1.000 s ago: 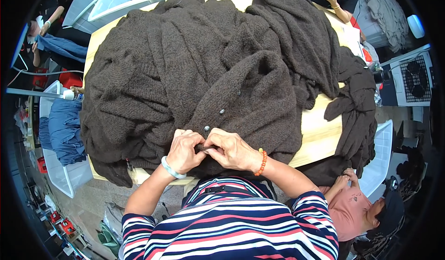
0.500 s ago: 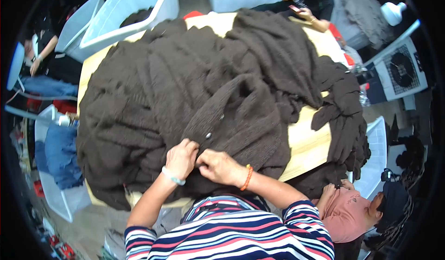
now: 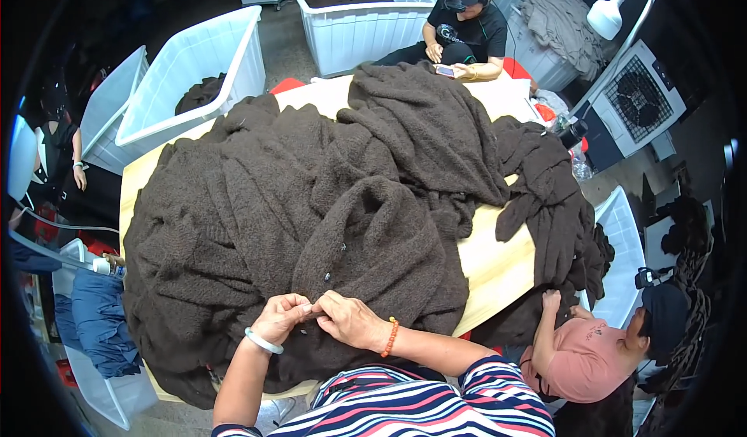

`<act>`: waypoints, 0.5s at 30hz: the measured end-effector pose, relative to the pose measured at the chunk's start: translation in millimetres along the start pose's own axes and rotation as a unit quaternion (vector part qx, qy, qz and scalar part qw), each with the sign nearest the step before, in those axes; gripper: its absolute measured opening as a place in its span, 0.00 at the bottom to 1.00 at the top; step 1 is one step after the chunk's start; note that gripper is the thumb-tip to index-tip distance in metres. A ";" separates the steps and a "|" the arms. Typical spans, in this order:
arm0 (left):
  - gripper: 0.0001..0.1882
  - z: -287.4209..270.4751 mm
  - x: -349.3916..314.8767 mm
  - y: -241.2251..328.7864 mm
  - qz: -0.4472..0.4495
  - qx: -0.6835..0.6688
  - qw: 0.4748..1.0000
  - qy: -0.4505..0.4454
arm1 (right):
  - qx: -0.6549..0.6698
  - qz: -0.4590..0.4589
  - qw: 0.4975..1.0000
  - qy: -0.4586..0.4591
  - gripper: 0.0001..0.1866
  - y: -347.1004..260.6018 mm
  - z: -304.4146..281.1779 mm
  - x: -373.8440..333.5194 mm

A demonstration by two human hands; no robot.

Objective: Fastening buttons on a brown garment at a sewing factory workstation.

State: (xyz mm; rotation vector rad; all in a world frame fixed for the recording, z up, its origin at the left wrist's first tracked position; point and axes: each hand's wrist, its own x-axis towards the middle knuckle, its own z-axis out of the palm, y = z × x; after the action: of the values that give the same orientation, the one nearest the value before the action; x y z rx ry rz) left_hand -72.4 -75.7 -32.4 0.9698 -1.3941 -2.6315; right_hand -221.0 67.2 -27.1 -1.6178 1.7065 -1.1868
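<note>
A dark brown knit cardigan [image 3: 373, 273] with small shiny buttons [image 3: 327, 277] lies spread in front of me on a heap of like brown knitwear [image 3: 226, 203]. My left hand [image 3: 280, 320], with a pale bracelet at its wrist, is closed in a pinch over the cardigan's buttoned edge. Against its fingertips, my right hand [image 3: 352, 320], wearing an orange bead bracelet, is also closed, fingers bent. Whatever sits between the fingertips is too small to make out. Another button shows just below the hands.
The heap covers much of a pale wooden table [image 3: 498, 258]. Close on my right a person in pink [image 3: 580, 363] handles dark cloth. Across the table another person [image 3: 471, 36] holds a phone. White bins [image 3: 366, 36] stand around, beside a fan unit [image 3: 634, 98] and a hanging bulb [image 3: 607, 17].
The view has tilted up, showing more of the far side. My hands sit lower in the picture, and their fingertips now meet in a pinch; before, they were slightly apart on the cloth.
</note>
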 end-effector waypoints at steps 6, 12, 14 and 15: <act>0.05 -0.9 -0.7 -2.4 0.001 -0.072 0.997 -0.029 | -0.001 0.008 0.999 0.034 0.15 -0.2 -0.2 0.7; 0.07 0.7 -2.9 -9.1 0.027 0.002 1.000 0.006 | -0.030 -0.004 1.000 0.003 0.14 2.7 -4.6 1.0; 0.08 14.4 -8.8 -3.2 0.065 0.030 0.997 0.036 | -0.043 -0.014 0.999 0.027 0.15 5.1 -6.4 2.2; 0.11 10.9 -10.6 -10.3 0.086 0.041 0.995 0.021 | -0.042 -0.005 0.999 0.017 0.15 6.2 -6.8 1.9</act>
State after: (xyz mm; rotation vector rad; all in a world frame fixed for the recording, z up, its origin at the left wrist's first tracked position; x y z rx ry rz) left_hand -66.8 -58.4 -30.1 0.8641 -1.5121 -2.4354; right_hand -230.2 66.5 -28.6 -1.6666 1.7928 -1.1691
